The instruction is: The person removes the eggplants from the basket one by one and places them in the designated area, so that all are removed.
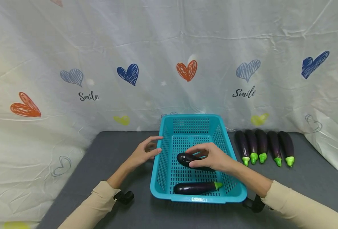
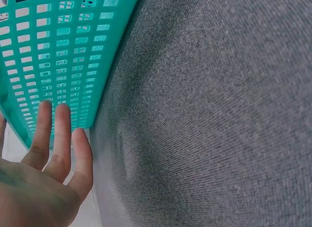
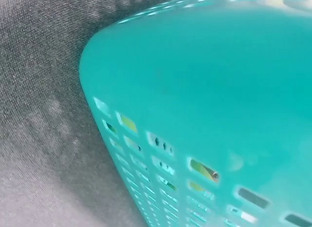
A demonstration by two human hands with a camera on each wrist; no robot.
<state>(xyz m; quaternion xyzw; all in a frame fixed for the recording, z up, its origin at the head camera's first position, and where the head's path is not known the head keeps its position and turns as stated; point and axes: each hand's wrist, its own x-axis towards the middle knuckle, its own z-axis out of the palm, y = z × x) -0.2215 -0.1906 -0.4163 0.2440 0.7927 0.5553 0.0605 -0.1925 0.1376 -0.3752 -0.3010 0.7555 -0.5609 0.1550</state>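
Observation:
In the head view my right hand (image 1: 212, 156) reaches inside a turquoise perforated basket (image 1: 155, 173) and grips a dark eggplant (image 1: 184, 159) between thumb and fingers, low over the basket floor. A second eggplant (image 1: 194, 188) with a green cap lies crosswise at the basket's near end. My left hand (image 1: 146, 150) is at the basket's left side, its fingers extended and fingertips right at the rim. The left wrist view shows those spread fingers (image 2: 62, 139) beside the slotted wall. In the right wrist view the basket's outer corner (image 3: 195, 75) hides the right hand.
Several more eggplants (image 1: 261, 144) lie in a row on the dark grey tabletop (image 1: 314, 187), right of the basket, green caps toward me. Behind the table hangs a white curtain (image 1: 157, 41) printed with hearts and lettering; it also covers the left side.

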